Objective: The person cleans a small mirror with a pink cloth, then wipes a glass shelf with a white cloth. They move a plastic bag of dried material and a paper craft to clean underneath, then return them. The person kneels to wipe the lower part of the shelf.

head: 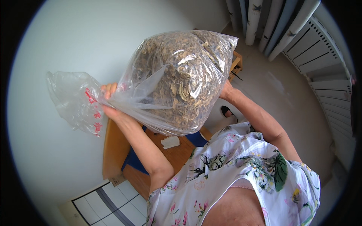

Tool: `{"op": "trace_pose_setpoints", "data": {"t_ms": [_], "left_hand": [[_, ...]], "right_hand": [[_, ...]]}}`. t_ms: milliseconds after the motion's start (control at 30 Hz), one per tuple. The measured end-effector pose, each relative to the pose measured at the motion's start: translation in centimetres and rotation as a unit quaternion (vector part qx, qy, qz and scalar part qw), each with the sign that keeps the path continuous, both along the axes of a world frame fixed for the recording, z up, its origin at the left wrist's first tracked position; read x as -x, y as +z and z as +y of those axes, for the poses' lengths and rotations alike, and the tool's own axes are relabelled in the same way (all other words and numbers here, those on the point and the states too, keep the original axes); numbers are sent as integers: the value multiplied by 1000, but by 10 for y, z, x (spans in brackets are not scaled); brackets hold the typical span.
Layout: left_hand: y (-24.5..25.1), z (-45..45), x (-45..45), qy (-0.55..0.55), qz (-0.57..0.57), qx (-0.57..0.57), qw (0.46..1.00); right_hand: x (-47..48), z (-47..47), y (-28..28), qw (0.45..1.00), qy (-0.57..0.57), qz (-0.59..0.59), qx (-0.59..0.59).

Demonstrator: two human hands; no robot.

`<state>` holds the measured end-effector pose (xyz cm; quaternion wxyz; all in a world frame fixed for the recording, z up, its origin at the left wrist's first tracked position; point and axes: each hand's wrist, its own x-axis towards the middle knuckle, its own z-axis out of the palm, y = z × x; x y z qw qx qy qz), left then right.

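A large clear plastic bag full of dried, crumpled brownish leaves is held up before me. My left hand is closed around the gathered neck of the bag. The bag's loose, crinkled top, with red writing on it, spreads out to the left of that hand. My right hand is at the right side of the full part, mostly hidden behind it; its fingers cannot be seen.
Below the bag is a wooden surface with blue cloth and a white piece on it. Curtains and a white radiator stand at the upper right. A small wooden stool or frame shows behind the bag.
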<state>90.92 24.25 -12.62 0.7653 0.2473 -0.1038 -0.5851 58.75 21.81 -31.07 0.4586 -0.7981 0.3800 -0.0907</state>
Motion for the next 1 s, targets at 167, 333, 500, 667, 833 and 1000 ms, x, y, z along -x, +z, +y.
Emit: {"op": "trace_pose_setpoints", "data": {"t_ms": [167,333,500,667,833,1000], "left_hand": [[2,-2,10,38,-20,-11,999],[17,-2,9,36,7,13,999],[23,-6,12,43,-55,7,998],[25,-15,11,35,-83,8,996],[24,-1,18,79,-84,-19,993],[30,24,24,99,-137,-27,985]], "right_hand": [[-2,-1,3,999,-15,-13,32],[-16,-5,19,996,38,77,27],[-21,-14,22,997,47,50,-22],[-25,-23,11,996,47,30,-63],[-27,-25,9,991,60,9,-118],[-38,-16,5,993,87,30,-68]]}}
